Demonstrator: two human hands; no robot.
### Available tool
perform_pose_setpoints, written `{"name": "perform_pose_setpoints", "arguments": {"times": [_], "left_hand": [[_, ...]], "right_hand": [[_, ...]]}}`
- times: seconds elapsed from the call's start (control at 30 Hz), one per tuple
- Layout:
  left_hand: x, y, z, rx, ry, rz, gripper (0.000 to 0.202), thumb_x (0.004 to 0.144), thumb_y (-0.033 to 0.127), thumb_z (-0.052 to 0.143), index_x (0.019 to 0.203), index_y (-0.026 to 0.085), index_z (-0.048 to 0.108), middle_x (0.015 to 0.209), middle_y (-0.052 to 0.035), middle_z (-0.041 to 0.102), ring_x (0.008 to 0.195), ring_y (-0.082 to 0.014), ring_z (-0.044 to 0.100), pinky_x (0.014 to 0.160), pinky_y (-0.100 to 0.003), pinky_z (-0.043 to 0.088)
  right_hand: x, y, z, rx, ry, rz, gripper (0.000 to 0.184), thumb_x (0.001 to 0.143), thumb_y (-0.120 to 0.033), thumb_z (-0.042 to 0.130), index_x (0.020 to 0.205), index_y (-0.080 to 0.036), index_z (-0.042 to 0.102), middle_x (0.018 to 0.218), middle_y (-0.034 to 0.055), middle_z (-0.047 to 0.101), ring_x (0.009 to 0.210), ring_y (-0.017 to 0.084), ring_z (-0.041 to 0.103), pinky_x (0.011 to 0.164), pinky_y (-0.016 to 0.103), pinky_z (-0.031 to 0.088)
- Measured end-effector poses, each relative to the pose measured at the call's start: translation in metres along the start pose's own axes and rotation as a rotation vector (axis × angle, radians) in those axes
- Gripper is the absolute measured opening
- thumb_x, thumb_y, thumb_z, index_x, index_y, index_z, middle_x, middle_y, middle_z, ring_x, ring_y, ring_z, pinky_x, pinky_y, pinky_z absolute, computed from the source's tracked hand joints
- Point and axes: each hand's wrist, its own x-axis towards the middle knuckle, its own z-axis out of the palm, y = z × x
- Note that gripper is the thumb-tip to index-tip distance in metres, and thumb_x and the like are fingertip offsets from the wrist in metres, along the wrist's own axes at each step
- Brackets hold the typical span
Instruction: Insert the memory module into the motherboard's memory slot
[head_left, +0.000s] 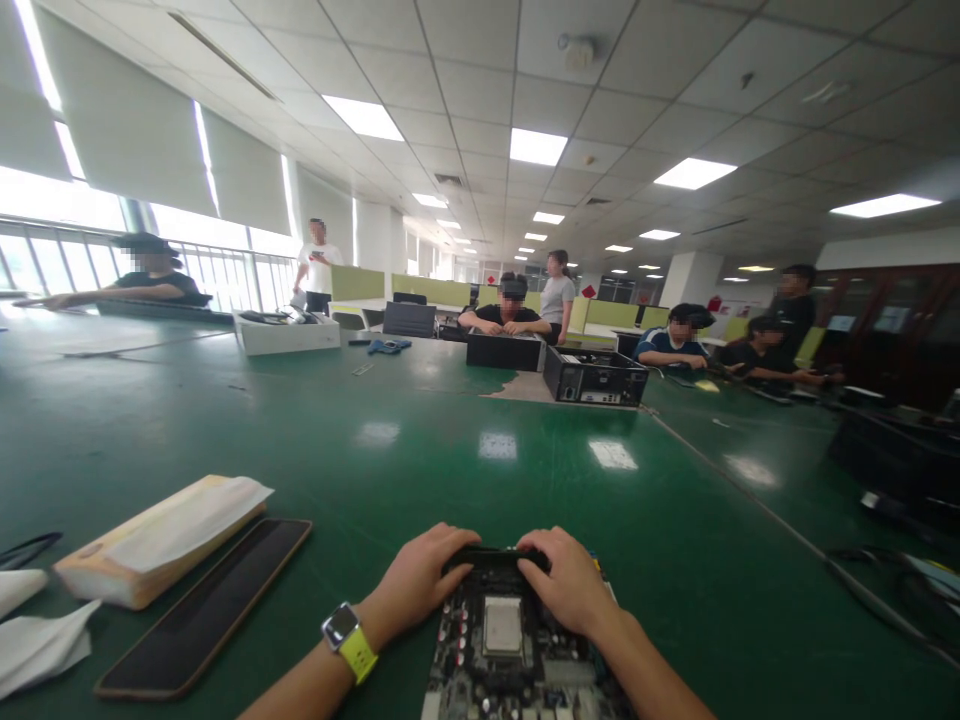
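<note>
A motherboard (pixel 517 690) lies on the green table right in front of me, its silver square processor (pixel 502 627) facing up. My left hand (pixel 429 572) is closed at the far left corner of the board, fingers curled over the edge and thumb on the near side. At the far right corner my right hand (pixel 566 578) grips the same way. Between both hands runs a long dark strip (pixel 495 560); I cannot tell whether it is a memory stick or its slot. My fingertips behind the edge are hidden. A watch (pixel 343 628) with a yellow-green band is on my left wrist.
A phone (pixel 206 610) and a tissue pack (pixel 161 540) lie to the left, with crumpled tissue (pixel 45 645) beside them. Black cables (pixel 892 600) rest at the right. Across the table stand an open computer case (pixel 596 378) and a white box (pixel 289 335). Several people are around.
</note>
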Motion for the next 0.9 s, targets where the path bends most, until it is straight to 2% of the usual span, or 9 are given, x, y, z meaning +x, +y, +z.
{"name": "perform_pose_setpoints", "arguments": {"times": [0.13, 0.3, 0.5, 0.9], "left_hand": [[0.0, 0.001, -0.001, -0.015, 0.009, 0.04, 0.019, 0.086, 0.023, 0.053, 0.102, 0.025, 0.063, 0.096, -0.0026, 0.066, 0.091, -0.0192, 0.059, 0.08, -0.028, 0.048], [0.0, 0.001, -0.001, -0.03, 0.026, 0.07, 0.014, 0.087, 0.022, 0.052, 0.093, 0.023, 0.065, 0.1, -0.0034, 0.066, 0.094, -0.0188, 0.059, 0.083, -0.028, 0.048], [-0.001, 0.0, -0.001, -0.022, 0.027, 0.057, 0.016, 0.088, 0.023, 0.051, 0.093, 0.023, 0.066, 0.096, -0.0036, 0.068, 0.091, -0.019, 0.06, 0.082, -0.029, 0.049], [-0.001, 0.001, -0.001, -0.071, 0.107, 0.065, 0.014, 0.086, 0.022, 0.054, 0.092, 0.023, 0.067, 0.095, -0.0036, 0.067, 0.09, -0.0186, 0.059, 0.083, -0.03, 0.049]], "right_hand": [[-0.001, 0.004, -0.002, 0.019, 0.02, -0.001, 0.016, 0.082, -0.023, 0.051, 0.089, -0.023, 0.065, 0.087, -0.0003, 0.067, 0.086, 0.017, 0.057, 0.077, 0.026, 0.039], [-0.001, 0.011, -0.002, 0.051, 0.006, -0.034, 0.013, 0.08, -0.021, 0.052, 0.081, -0.021, 0.065, 0.082, -0.0001, 0.066, 0.08, 0.016, 0.058, 0.074, 0.025, 0.04], [0.0, 0.017, 0.002, 0.092, 0.009, -0.036, 0.019, 0.083, -0.024, 0.051, 0.088, -0.021, 0.069, 0.091, 0.0026, 0.069, 0.088, 0.018, 0.059, 0.083, 0.029, 0.041], [0.0, 0.011, 0.004, 0.225, 0.111, -0.102, 0.016, 0.081, -0.017, 0.051, 0.085, -0.02, 0.066, 0.089, 0.0035, 0.065, 0.088, 0.018, 0.059, 0.082, 0.029, 0.044]]}}
